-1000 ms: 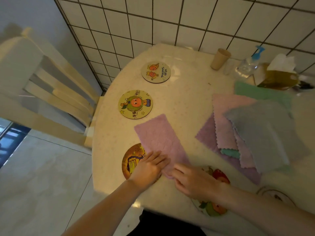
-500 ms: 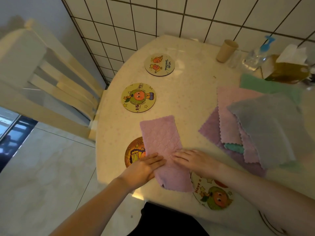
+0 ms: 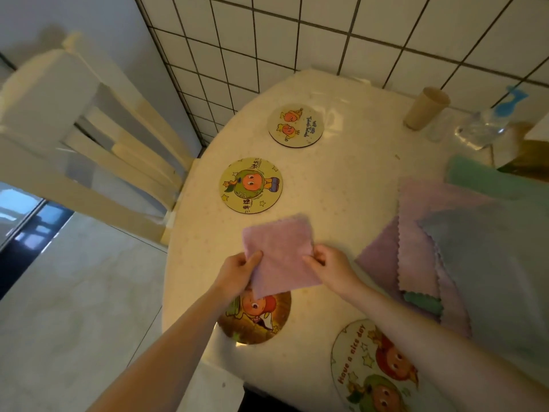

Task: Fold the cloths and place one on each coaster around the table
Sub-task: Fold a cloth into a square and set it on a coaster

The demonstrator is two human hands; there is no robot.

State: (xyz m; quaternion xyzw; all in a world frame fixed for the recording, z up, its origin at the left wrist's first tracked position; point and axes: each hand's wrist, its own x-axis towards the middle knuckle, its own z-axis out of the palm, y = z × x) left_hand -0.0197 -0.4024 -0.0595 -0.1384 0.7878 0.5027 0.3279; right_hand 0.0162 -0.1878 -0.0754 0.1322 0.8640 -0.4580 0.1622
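A folded pink cloth (image 3: pixel 279 251) is held just above the round table (image 3: pixel 350 185). My left hand (image 3: pixel 237 272) grips its left edge and my right hand (image 3: pixel 329 264) grips its right edge. The cloth's near end overlaps a brown cartoon coaster (image 3: pixel 258 319). Beyond it lie a yellow-green coaster (image 3: pixel 251 185) and a pale coaster (image 3: pixel 295 126), both bare. A "Have a nice day" coaster (image 3: pixel 374 370) sits at the near right, partly under my right forearm. A pile of unfolded cloths (image 3: pixel 463 248), pink, purple, grey and green, lies at the right.
A paper cup (image 3: pixel 426 111), a clear spray bottle (image 3: pixel 487 126) and a tissue box (image 3: pixel 531 156) stand at the back right by the tiled wall. A cream slatted chair (image 3: pixel 89 150) is pushed against the table's left side.
The long strip of pink cloth that lay flat under both hands is now folded to a near square and lifted, gripped at both sides. The view has moved closer.
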